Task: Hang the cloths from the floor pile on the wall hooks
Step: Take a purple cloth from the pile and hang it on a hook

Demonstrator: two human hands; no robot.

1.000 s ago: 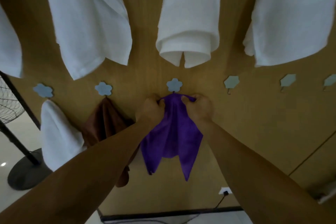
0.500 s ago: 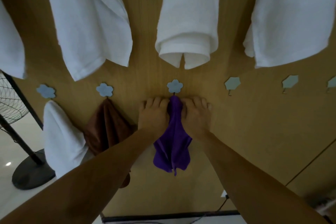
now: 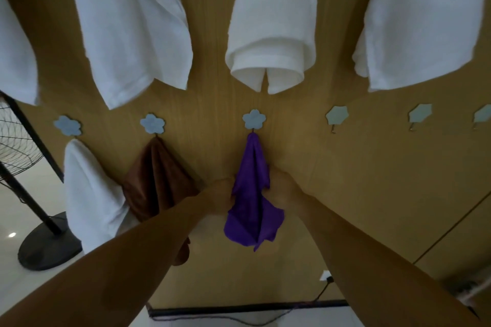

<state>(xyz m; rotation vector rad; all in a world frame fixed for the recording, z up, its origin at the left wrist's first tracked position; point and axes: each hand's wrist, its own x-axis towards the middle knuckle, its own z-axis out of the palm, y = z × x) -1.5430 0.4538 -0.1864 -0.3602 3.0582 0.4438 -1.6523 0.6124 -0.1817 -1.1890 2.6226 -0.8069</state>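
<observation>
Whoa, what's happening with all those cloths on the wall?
A person is hanging cloths on the wall. The purple cloth hangs from the middle hook, with the left hand and right hand at its two sides; whether they hold it or only touch it is unclear. A brown cloth and a white cloth already hang to its left. The hooks to its right are bare.

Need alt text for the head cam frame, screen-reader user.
A purple cloth hangs from a flower-shaped wall hook, with the person's left hand and right hand against its two sides. Left of it hang a brown cloth and a white cloth.
</observation>
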